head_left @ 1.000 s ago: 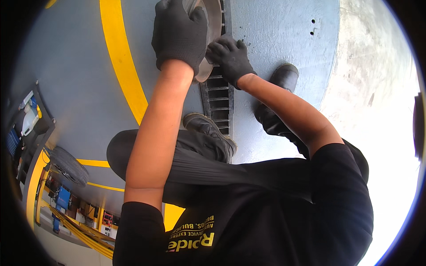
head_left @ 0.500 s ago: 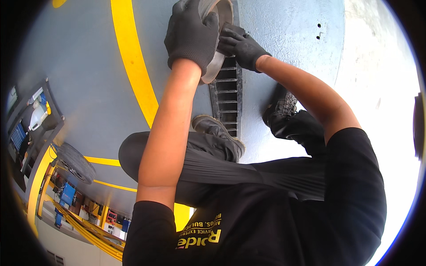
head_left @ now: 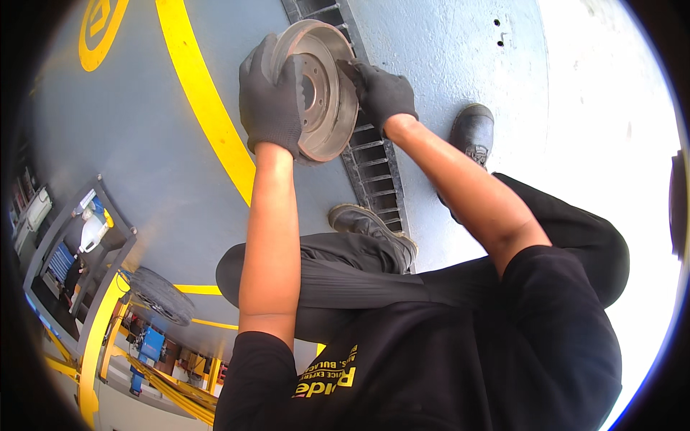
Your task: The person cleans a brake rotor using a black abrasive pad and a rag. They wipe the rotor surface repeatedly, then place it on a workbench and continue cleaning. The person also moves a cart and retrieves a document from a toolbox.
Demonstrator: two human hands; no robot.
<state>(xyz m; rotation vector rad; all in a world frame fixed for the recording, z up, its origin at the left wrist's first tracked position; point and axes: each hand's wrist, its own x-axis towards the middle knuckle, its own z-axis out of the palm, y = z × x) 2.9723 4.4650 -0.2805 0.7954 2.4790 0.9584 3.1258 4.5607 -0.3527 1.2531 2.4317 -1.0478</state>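
Observation:
A rusty metal brake drum [head_left: 338, 133] is tilted up over the floor grate, its open side and bolt holes toward me. In a black knit glove, my left hand [head_left: 272, 100] grips its left rim, the thumb reaching over the near side. My right hand [head_left: 382, 90], gloved alike, is closed at the drum's right rim. Its fingertips pinch a small dark pad against the inner wall; the pad is mostly hidden by the fingers, so its material is unclear.
A slatted drain grate [head_left: 374, 176] runs through the grey floor between my boots [head_left: 363, 223]. Yellow lines [head_left: 205, 93] cross the floor to the left. A wheel with a tyre [head_left: 162, 296] and a dark cart [head_left: 79, 251] holding a white jug stand at lower left.
Both hands and the drum have come lower and a little left in the view. The drum's open face now shows more. My right fingers have shifted from spread to more curled at the rim.

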